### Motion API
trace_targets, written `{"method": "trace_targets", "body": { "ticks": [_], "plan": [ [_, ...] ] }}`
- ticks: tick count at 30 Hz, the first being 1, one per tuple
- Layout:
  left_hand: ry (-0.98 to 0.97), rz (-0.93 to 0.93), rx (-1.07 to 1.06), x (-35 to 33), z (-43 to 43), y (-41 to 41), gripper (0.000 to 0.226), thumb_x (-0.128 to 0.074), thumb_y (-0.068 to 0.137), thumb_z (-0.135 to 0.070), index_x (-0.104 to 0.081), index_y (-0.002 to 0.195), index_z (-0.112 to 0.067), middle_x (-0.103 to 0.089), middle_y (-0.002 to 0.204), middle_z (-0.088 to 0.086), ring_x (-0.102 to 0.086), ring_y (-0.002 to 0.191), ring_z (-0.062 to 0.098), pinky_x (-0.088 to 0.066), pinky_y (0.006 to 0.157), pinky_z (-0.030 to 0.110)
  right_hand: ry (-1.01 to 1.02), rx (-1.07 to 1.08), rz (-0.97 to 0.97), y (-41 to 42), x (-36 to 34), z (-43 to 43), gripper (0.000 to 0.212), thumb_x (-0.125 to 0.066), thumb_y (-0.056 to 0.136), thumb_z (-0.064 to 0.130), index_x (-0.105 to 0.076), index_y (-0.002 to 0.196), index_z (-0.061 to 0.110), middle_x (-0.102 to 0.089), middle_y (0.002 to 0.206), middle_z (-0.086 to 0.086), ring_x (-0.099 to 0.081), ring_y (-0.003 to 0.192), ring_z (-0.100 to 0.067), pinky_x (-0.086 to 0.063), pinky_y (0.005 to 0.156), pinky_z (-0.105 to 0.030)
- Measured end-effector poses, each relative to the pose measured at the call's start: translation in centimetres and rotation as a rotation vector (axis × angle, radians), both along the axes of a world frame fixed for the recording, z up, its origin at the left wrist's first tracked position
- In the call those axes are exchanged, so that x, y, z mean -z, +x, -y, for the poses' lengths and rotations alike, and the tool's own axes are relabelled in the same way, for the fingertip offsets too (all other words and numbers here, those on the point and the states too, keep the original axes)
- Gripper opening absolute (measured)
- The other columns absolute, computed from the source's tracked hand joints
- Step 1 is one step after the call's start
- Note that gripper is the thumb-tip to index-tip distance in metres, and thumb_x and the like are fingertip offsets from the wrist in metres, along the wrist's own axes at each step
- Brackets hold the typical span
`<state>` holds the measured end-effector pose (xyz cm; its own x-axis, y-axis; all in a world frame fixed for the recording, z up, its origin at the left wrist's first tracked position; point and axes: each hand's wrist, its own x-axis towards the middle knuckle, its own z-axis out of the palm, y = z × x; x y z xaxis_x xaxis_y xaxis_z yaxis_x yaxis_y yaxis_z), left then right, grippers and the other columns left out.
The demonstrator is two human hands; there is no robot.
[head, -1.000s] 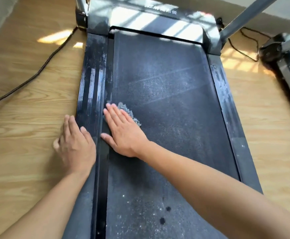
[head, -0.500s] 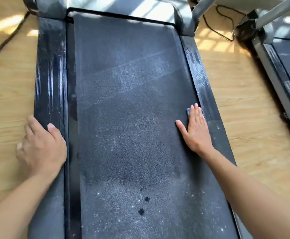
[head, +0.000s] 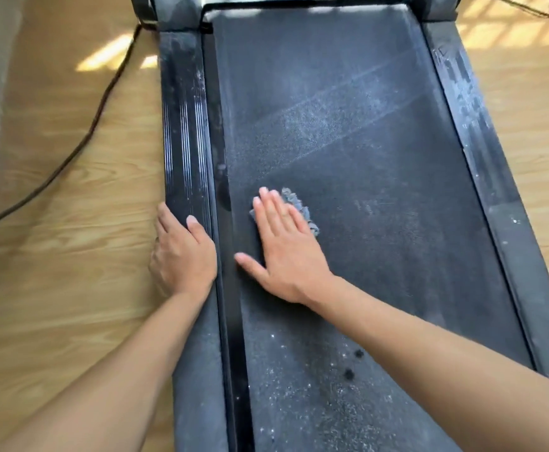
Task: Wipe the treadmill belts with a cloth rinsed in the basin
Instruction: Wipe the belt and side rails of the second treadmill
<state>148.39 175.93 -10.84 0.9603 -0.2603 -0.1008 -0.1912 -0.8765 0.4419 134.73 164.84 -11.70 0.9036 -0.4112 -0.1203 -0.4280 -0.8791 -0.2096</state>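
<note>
The cloth (head: 299,207) is back near the belt's left edge, a grey crumple peeking out past my right hand (head: 282,252). That hand presses it flat onto the belt (head: 364,141), fingers (head: 273,210) straight and close together, thumb splayed toward the belt's left edge, clamping nothing. Half a second ago that hand was over at the belt's right edge, so one full cross-pass is done. A second ago it sat in much this spot, so I'm working side to side in one band. That band looks darker. Toward the belt's far end pale dusty streaks remain, and nearer me white specks and two dark drops (head: 358,353) are untouched, so I reckon there's plenty left to wipe.

My left hand (head: 181,252) rests on the left rail (head: 185,125) just beside the belt, thumb on top, fingers lying along the outer edge, bracing rather than gripping. It has barely shifted. A cable (head: 80,148) trails over the floor left of the belt. There's no basin in view.
</note>
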Motion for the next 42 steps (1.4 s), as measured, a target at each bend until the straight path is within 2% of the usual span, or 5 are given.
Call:
{"method": "trace_targets", "body": {
  "ticks": [9, 23, 27, 31, 42],
  "plan": [
    [0.021, 0.018, -0.003, 0.6, -0.5, 0.4, 0.053, -0.033, 0.111, -0.034, -0.032, 0.156, -0.006, -0.045, 0.154, 0.024, -0.053, 0.122, 0.057, -0.041, 0.096, 0.063, -0.108, -0.366, -0.055, -3.7, 0.3, -0.1, 0.098, -0.03, 0.101, 0.075, -0.006, 0.167, 0.006, 0.001, 0.175, -0.012, 0.005, 0.162, -0.024, -0.003, 0.131, -0.041],
    [0.056, 0.063, 0.0, 0.2, 0.1, -0.3, 0.053, -0.033, 0.109, -0.032, -0.031, 0.153, -0.002, -0.048, 0.148, 0.029, -0.054, 0.12, 0.059, -0.043, 0.095, 0.064, 0.192, 0.22, 0.184, -14.3, -1.6, 7.0, 0.072, -0.059, 0.103, 0.036, -0.028, 0.162, 0.01, -0.012, 0.175, -0.009, -0.002, 0.163, -0.021, -0.009, 0.132, -0.037],
    [0.057, 0.054, 0.008, 0.0, 0.2, -0.4, 0.053, -0.034, 0.109, -0.031, -0.032, 0.153, -0.002, -0.048, 0.148, 0.029, -0.055, 0.119, 0.058, -0.043, 0.094, 0.064, 0.097, 0.396, 0.303, -14.0, -2.0, 6.8, 0.046, -0.075, 0.084, 0.036, -0.056, 0.122, 0.02, -0.049, 0.135, 0.0, -0.047, 0.127, -0.026, -0.044, 0.105, -0.044],
    [0.067, 0.054, 0.001, 0.1, 0.1, -0.3, 0.053, -0.033, 0.109, -0.032, -0.033, 0.151, -0.001, -0.049, 0.147, 0.029, -0.055, 0.118, 0.058, -0.043, 0.094, 0.064, 0.085, 0.444, 0.231, -13.9, -2.0, 7.7, 0.029, -0.071, 0.084, 0.045, -0.054, 0.093, 0.024, -0.05, 0.1, 0.005, -0.048, 0.097, -0.021, -0.046, 0.089, -0.042],
    [0.045, 0.059, -0.013, 0.2, 0.2, -0.3, 0.05, -0.035, 0.109, -0.031, -0.035, 0.149, -0.002, -0.051, 0.143, 0.029, -0.057, 0.113, 0.058, -0.043, 0.089, 0.062, 0.885, 1.002, 0.581, -14.5, -5.9, 9.2, 0.01, -0.062, 0.102, 0.018, -0.06, 0.092, 0.021, -0.069, 0.089, 0.001, -0.072, 0.087, -0.018, -0.065, 0.079, -0.044]
  ]
}}
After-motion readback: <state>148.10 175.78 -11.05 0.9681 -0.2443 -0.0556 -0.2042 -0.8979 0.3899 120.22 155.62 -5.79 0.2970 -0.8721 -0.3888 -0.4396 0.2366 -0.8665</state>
